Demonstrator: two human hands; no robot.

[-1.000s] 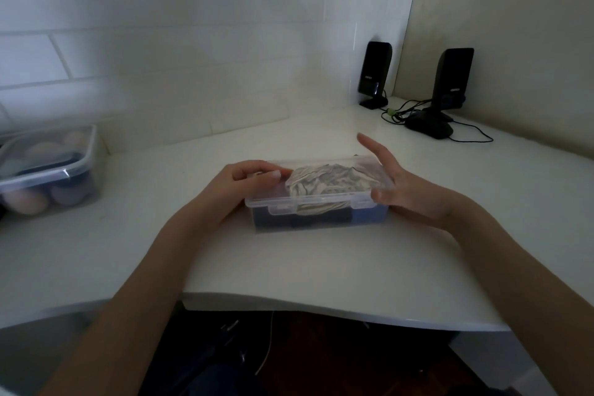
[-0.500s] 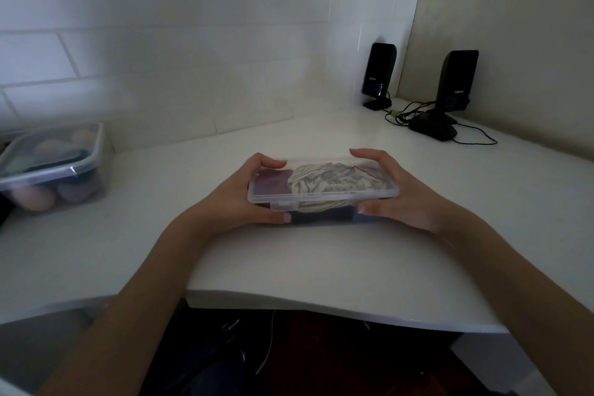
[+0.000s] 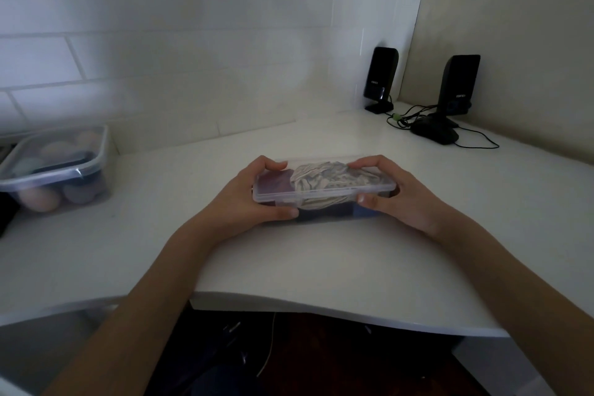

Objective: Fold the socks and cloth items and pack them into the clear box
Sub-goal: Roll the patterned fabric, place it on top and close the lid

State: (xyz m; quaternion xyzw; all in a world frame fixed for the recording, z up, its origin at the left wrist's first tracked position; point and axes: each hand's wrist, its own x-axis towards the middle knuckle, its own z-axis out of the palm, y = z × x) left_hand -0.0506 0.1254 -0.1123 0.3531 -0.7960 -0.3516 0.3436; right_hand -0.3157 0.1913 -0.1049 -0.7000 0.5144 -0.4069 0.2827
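Observation:
The clear box (image 3: 324, 194) sits in the middle of the white desk with its clear lid on top. Through the lid I see a crumpled grey-and-white patterned cloth (image 3: 324, 178) and a dark maroon item (image 3: 276, 184); darker blue cloth shows through the front wall. My left hand (image 3: 247, 199) grips the box's left end, fingers over the back edge and thumb under the front. My right hand (image 3: 398, 196) grips the right end the same way, fingertips pressing on the lid.
A larger clear tub (image 3: 54, 170) with a lid, holding rounded pale and dark items, stands at the far left. Two black speakers (image 3: 381, 79) (image 3: 456, 90) with cables (image 3: 418, 116) stand in the back right corner. The desk's curved front edge (image 3: 321, 302) is close to me.
Both hands have gone from resting at the box's sides to clasping its two ends, fingers curled over the lid. The lid now lies flatter on the box.

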